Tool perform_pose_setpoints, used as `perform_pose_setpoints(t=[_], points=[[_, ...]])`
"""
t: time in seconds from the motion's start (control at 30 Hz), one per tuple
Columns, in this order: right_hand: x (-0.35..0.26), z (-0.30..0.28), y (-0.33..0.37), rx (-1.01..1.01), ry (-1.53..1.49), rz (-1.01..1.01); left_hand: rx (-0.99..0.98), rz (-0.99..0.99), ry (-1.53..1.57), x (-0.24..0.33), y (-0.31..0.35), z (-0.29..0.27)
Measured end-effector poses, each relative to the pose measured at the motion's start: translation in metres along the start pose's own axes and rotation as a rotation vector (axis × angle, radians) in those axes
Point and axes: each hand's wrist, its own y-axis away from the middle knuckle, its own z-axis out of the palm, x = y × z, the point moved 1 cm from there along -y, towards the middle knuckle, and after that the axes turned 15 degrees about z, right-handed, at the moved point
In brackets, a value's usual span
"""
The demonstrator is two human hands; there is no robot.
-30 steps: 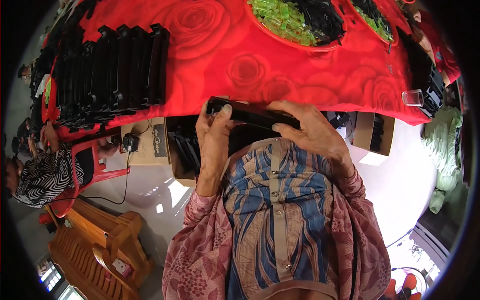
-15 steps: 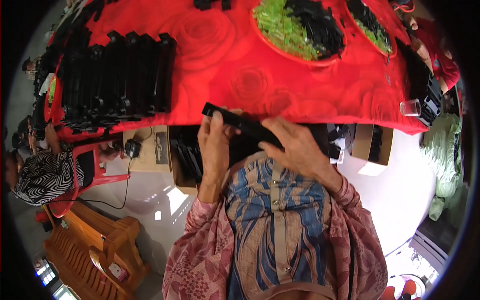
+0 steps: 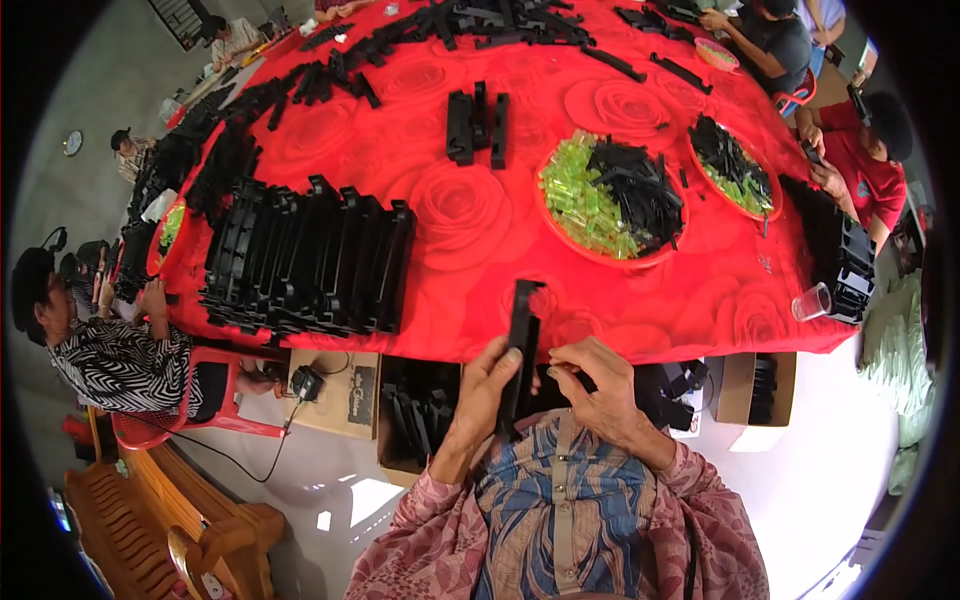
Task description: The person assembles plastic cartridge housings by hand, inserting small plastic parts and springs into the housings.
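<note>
My left hand (image 3: 484, 395) is wrapped around a long black plastic part (image 3: 522, 335), which stands almost upright at the table's near edge. Just to its right, my right hand (image 3: 608, 388) is curled with thumb and fingers drawn together; whatever it may pinch is too small to make out. It does not grip the black part. Beyond my hands, a round orange-red bowl (image 3: 600, 261) holds green translucent pieces (image 3: 582, 192) and thin black strips (image 3: 640, 190). A dense row of similar black parts (image 3: 305, 260) stands to the left.
A few black parts (image 3: 478, 125) lie on the red tablecloth (image 3: 445, 215). A second bowl (image 3: 770, 212) and a clear cup (image 3: 811, 303) are at the right. Cardboard boxes (image 3: 735, 395) sit under the table edge. Co-workers sit left (image 3: 120, 345) and right (image 3: 870, 170).
The black part has turned from lying slantwise between both hands to nearly upright in my left hand. My right hand has come off it. The view has tilted up, showing more table.
</note>
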Motion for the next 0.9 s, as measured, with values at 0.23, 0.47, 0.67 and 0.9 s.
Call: perform_pose_setpoints(t=[0.23,0.47,0.67,0.9], points=[[0.003,0.005,-0.006,-0.050,0.065,0.195,-0.031,-0.160,-0.008,-0.013,0.006,0.011],[0.014,0.010,-0.006,-0.154,0.093,0.208,0.000,-0.142,-0.047,-0.012,0.005,0.015],[0.011,0.016,-0.016,-0.093,0.023,0.195,0.055,-0.116,-0.050,-0.007,0.004,0.016],[0.014,0.013,-0.026,-0.150,-0.004,0.233,0.011,-0.112,-0.017,-0.006,0.000,0.011]])
